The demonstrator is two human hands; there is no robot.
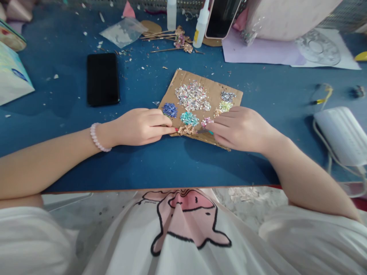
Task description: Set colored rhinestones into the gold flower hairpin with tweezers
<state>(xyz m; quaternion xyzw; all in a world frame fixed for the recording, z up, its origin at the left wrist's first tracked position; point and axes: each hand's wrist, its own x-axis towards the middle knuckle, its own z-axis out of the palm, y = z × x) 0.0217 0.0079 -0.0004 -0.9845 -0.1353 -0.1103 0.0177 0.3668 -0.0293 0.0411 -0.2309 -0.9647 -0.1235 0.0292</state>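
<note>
A brown cardboard piece (212, 82) lies on the blue table, bearing piles of silver gems (192, 94), blue gems (169, 110), turquoise gems (189, 118) and pink gems (207, 122). At its front edge is a gold floral ornament (187, 130); its left end is pinched by the fingertips of my left hand (143, 126). My right hand (243, 128) is closed over the right part of the cardboard, fingertips beside the pink gems. Whatever those fingers hold is too small to make out. Yellow-green gems (225, 106) show just behind the right hand.
A black phone (103, 79) lies at the left of the cardboard. Behind are gold floral sticks (166, 37), a glue bottle (201, 26), an upright phone (223, 17) and a plastic bag (123, 32). A white device (342, 133) with cables sits at the right.
</note>
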